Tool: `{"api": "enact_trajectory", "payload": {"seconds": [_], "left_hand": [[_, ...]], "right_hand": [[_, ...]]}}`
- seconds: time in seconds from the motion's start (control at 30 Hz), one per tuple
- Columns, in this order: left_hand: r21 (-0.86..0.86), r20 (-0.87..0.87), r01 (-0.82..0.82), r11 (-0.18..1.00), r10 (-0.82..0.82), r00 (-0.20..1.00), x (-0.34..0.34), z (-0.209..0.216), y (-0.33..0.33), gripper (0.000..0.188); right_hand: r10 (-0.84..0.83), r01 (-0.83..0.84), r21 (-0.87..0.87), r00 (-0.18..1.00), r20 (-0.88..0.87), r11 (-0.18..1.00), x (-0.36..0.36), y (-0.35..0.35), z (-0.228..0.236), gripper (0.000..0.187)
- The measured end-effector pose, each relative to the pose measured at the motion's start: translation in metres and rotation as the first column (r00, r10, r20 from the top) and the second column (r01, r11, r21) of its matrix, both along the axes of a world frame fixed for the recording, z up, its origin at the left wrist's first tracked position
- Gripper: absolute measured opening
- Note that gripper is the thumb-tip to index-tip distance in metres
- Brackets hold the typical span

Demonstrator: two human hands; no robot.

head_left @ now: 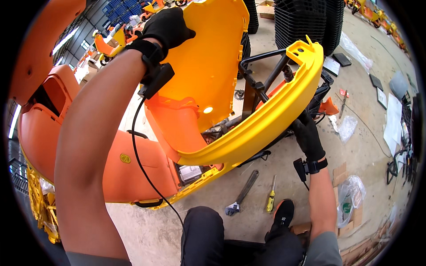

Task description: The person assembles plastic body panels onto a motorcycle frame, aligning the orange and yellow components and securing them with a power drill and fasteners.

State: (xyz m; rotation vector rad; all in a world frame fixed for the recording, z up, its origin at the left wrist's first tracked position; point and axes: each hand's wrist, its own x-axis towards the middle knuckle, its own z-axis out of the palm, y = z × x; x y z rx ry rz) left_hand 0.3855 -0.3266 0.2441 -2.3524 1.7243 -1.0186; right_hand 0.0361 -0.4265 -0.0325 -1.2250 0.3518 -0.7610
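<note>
A partly assembled scooter with orange body panels (137,170) lies in front of me. My left hand (171,29), black-gloved, is closed over the upper edge of a large yellow panel (204,57). My right hand (307,138), gloved too, reaches against the outer lower edge of a curved yellow trim panel (257,133); its fingers are hidden there, so their grip cannot be seen. Between the two yellow panels show a black tube frame (273,75) and some mechanical parts. An orange curved piece (177,124) joins the inner side of the trim.
An adjustable wrench (242,193) and a yellow-handled screwdriver (271,195) lie on the concrete floor near my shoe (284,213). Stacked black crates (299,26) stand at the back. Plastic bags (350,199), cardboard and loose parts are scattered at right. A cable hangs from my left wrist.
</note>
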Motion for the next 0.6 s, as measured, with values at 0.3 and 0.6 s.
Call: {"api": "enact_trajectory", "payload": {"seconds": [0.3, 0.6], "left_hand": [[0.017, 0.000, -0.094, 0.995, 0.094, 0.996, -0.005, -0.002, -0.030, 0.050], [0.166, 0.075, -0.075, 0.983, 0.064, 0.995, -0.018, -0.020, -0.096, 0.050]], "right_hand": [[-0.071, 0.073, 0.044, 0.996, -0.053, 0.996, 0.005, -0.001, 0.008, 0.047], [-0.169, 0.180, 0.073, 0.975, -0.142, 0.981, -0.014, 0.005, 0.007, 0.056]]}}
